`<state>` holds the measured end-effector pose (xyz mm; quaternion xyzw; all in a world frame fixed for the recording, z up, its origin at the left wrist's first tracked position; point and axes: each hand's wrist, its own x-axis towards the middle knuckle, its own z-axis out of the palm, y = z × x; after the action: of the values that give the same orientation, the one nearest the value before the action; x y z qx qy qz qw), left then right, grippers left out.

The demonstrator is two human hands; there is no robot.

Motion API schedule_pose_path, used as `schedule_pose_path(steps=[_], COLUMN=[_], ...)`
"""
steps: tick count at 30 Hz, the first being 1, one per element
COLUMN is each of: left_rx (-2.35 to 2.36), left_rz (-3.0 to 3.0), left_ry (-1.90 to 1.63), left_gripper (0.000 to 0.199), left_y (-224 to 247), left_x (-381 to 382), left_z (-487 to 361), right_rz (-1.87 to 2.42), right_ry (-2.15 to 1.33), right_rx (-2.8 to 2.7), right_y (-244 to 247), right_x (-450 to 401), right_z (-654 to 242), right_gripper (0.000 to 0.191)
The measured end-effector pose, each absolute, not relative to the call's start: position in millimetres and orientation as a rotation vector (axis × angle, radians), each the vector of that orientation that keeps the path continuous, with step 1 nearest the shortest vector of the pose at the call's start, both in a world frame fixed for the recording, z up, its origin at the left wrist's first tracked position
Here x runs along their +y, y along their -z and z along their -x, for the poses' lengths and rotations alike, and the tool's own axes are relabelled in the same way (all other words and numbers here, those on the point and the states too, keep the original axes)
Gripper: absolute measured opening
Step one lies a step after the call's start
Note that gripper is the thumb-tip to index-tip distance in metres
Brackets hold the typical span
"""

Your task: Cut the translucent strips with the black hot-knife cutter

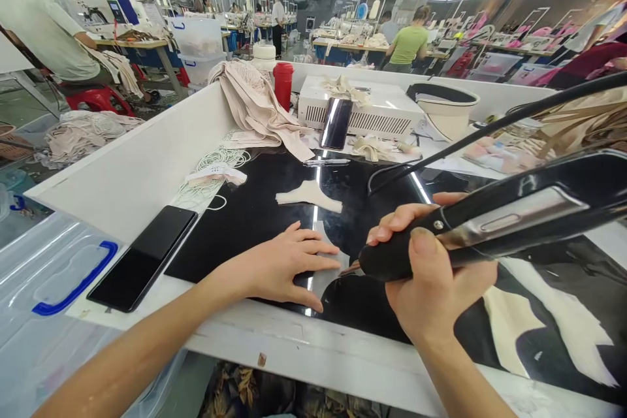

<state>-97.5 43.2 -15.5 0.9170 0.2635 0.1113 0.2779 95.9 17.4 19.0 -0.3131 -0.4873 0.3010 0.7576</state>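
Near the middle of the glossy black board (375, 310), taken as the hub of the dial, a thin grey piece (327, 278) lies flat under the left hand (291, 266). That hand comes in from 8 o'clock, its fingers spread loosely over the piece without grasping it. From 4 o'clock comes the right hand (431, 261), fingers wrapped round a thick black tool (509, 222); the slim tip points to 9, at the piece's right edge, though contact is unclear.

The tool's bulk hides part of the board towards 2 and 3 o'clock, and a black cable (494, 127) slants across the view at 2. At 4, past the right wrist, two cream cut pieces (512, 323) lie side by side. At 12 sits another, arched cream scrap (309, 196), with a phone (337, 123) propped beyond it against a vented white box (362, 111).

A red bottle (283, 86) and draped beige fabric (257, 101) stand towards 11, tangled pale cord (208, 173) at 10, and a dark phone (142, 258) flat at 9. Beyond that phone is a clear bin (53, 353) with a blue handle. At 1, a cream tub (445, 111) stands behind the cable.
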Motion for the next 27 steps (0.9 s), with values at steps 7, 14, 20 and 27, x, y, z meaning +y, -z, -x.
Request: schedule_pose_path(steps=[7, 14, 20, 27], left_rx=[0.705, 0.662, 0.649, 0.645], left_rz=[-2.459, -2.509, -2.514, -2.51], left_ry=[-0.273, -0.354, -0.359, -0.357], left_gripper=[0.07, 0.07, 0.07, 0.064], left_y=[17, 20, 19, 18], left_x=[44, 44, 44, 43], left_z=[99, 99, 99, 97], right_rz=[0.638, 0.642, 0.577, 0.612], right_ry=[-0.718, -0.76, -0.82, -0.851], right_rx=[-1.042, -1.052, -1.028, -1.095], right_y=[-21, -20, -24, -17], right_x=[13, 9, 2, -8], right_z=[-91, -85, -81, -81], right_gripper=[0.034, 0.032, 0.034, 0.035])
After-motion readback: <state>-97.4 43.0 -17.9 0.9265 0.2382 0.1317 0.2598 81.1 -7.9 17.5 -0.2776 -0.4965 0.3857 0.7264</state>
